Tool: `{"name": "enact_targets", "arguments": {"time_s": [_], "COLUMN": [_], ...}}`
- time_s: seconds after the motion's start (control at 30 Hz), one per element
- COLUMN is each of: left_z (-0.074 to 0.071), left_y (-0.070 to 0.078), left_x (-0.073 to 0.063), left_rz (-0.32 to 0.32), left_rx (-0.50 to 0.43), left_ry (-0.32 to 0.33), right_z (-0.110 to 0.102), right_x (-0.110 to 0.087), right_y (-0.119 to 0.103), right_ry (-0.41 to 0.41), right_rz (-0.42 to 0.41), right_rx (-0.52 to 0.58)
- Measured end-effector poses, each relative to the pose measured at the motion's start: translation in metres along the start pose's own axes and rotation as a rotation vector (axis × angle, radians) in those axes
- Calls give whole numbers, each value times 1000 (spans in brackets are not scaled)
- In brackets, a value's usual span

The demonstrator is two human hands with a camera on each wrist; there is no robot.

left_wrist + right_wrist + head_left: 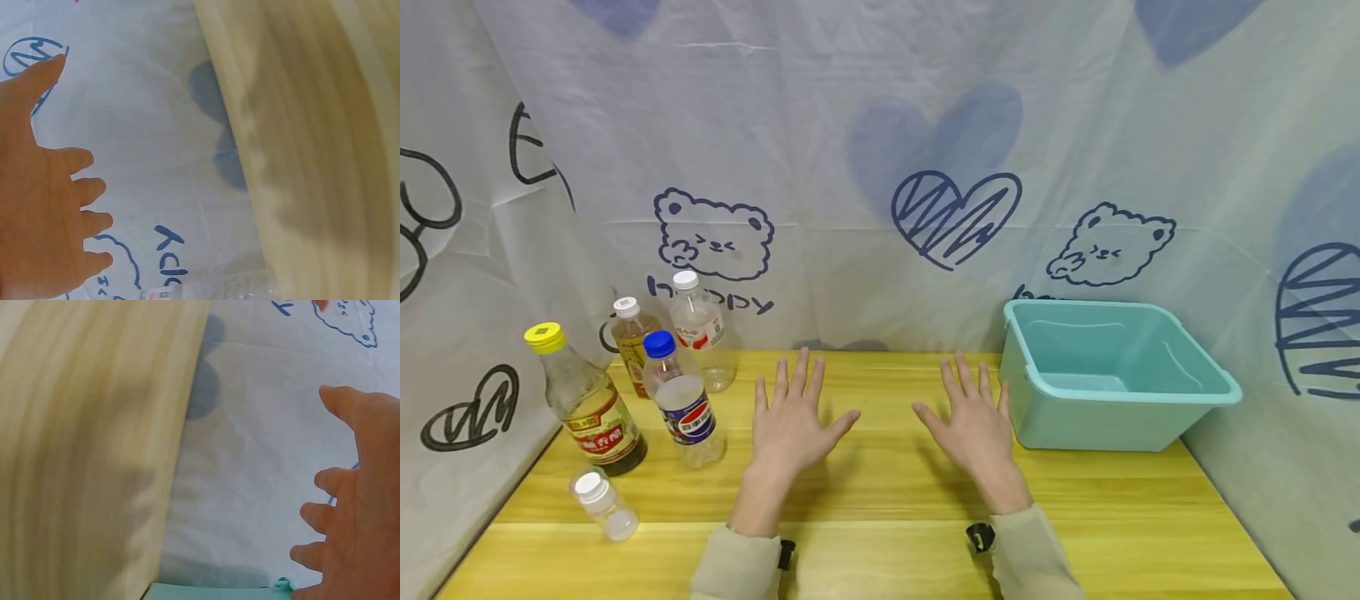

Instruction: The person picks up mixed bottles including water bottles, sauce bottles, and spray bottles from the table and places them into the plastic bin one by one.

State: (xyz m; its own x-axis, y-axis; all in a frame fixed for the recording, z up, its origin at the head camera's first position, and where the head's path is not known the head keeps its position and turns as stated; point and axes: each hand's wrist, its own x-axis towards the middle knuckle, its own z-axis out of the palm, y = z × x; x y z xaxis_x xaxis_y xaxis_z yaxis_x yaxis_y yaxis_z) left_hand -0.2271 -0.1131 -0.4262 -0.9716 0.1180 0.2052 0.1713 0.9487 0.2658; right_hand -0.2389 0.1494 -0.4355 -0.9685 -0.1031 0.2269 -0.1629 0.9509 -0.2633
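Observation:
Both hands hover over the wooden table with fingers spread, holding nothing. My left hand (790, 425) is nearest to a clear bottle with a blue cap (685, 404) and a Pepsi-style label. Behind that bottle stands a clear bottle with a white cap (703, 333). Farther left are a small amber bottle (634, 342) with a white cap and a dark sauce bottle (593, 408) with a yellow cap. A small clear bottle (604, 504) with a white lid is in front of them. My right hand (973, 425) is just left of a teal plastic bin (1090, 421).
The wooden table (880, 550) meets a pale printed curtain (820, 250) at the back. More of the same cloth hangs along both sides. The bin's near rim rises at the right, and nothing shows inside it.

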Motion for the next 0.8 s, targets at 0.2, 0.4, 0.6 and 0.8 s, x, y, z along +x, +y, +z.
{"name": "enact_targets", "arguments": {"time_s": [0.2,0.4,0.6,0.8], "left_z": [-11,-22,-31,-40], "left_y": [5,12,19,29], "left_x": [-2,-6,-11,-14], "left_rz": [20,35,59,85], "left_rx": [2,-2,-22,-32], "left_ry": [41,81,130,162], "right_z": [-14,-27,-39,-52], "right_x": [-2,-7,-13,-14], "right_y": [-6,-10,-12,-7], "right_ry": [34,65,116,196], "right_rz": [-16,-28,-44,-65], "right_rx": [13,34,33,58]}}
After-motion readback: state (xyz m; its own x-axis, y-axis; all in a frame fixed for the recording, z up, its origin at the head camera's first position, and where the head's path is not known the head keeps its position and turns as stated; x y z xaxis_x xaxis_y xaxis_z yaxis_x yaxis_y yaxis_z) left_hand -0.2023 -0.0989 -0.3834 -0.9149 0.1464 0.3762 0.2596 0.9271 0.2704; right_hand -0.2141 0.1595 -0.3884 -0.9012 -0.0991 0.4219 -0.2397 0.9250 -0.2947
